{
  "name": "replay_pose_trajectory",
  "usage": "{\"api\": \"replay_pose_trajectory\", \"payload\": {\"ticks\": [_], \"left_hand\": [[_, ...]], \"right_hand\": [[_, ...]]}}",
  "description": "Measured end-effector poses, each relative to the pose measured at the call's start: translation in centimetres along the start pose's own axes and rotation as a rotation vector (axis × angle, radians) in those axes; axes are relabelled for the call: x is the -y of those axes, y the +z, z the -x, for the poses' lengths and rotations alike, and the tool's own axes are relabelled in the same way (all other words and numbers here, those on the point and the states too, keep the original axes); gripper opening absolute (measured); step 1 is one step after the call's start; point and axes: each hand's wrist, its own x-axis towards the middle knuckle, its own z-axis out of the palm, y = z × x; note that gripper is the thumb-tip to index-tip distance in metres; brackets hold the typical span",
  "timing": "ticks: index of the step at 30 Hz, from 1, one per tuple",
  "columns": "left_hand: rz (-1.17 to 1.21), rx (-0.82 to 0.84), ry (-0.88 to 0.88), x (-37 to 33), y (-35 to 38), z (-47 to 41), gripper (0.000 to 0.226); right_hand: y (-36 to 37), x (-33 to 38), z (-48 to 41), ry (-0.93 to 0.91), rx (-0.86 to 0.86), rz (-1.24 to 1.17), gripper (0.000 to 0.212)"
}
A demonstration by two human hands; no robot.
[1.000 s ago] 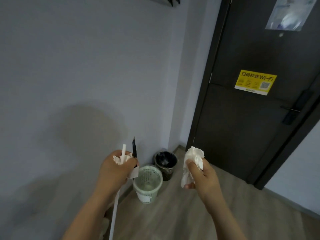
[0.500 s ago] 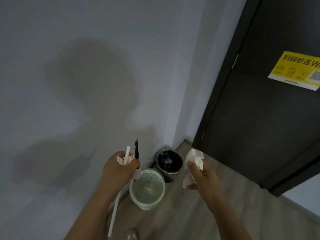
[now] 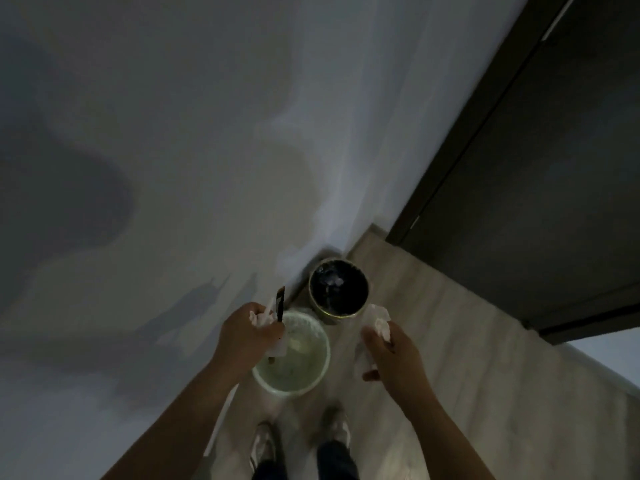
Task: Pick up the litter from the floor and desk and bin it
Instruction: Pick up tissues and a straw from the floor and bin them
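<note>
Head view, looking down.

Item one: our left hand [image 3: 247, 336] grips a bundle of white paper scraps and a thin dark strip [image 3: 260, 318] over the left rim of the pale green perforated plastic bin [image 3: 291, 393].

Item two: our right hand [image 3: 394, 358] pinches a crumpled white tissue [image 3: 379, 322] beside that bin, near the dark round bin with a brass-coloured rim [image 3: 343, 317].

Status, as we judge it: the litter is gathered and carried to the bins, and dropping it remains. The surface is out of view.

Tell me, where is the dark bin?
In the head view, near centre, the dark bin stands against the wall, just beyond the pale green basket.
</note>
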Motion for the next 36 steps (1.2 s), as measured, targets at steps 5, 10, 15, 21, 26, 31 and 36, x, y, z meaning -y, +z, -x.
{"api": "replay_pose_trajectory", "payload": {"ticks": [5,10,15,21,26,31,36], "left_hand": [[-0.068,0.018,-0.186,4.8,4.5,-5.5,0.023],[-0.1,0.058,-0.324,10.0,9.2,-11.3,0.024],[-0.114,0.089,-0.392,14.4,13.7,-17.5,0.025],[-0.19,0.16,-0.431,18.4,17.5,-23.0,0.037],[-0.174,0.132,-0.433,20.3,19.0,-25.8,0.043],[-0.119,0.102,-0.453,21.1,19.6,-27.1,0.044],[0.162,0.042,-0.5,22.2,18.9,-27.5,0.11]], "right_hand": [[1.2,-4.1,-7.4,0.135,0.078,0.064,0.017],[2.6,-8.9,-14.1,0.179,0.127,0.146,0.017],[4.4,-13.5,-19.5,0.22,0.167,0.141,0.015],[6.5,-19.1,-23.5,0.228,0.181,0.198,0.017],[7.2,-22.9,-24.5,0.194,0.211,0.26,0.009],[7.8,-24.4,-24.8,0.189,0.225,0.268,0.004],[8.7,-24.6,-25.3,0.232,0.24,0.261,0.012]]}}
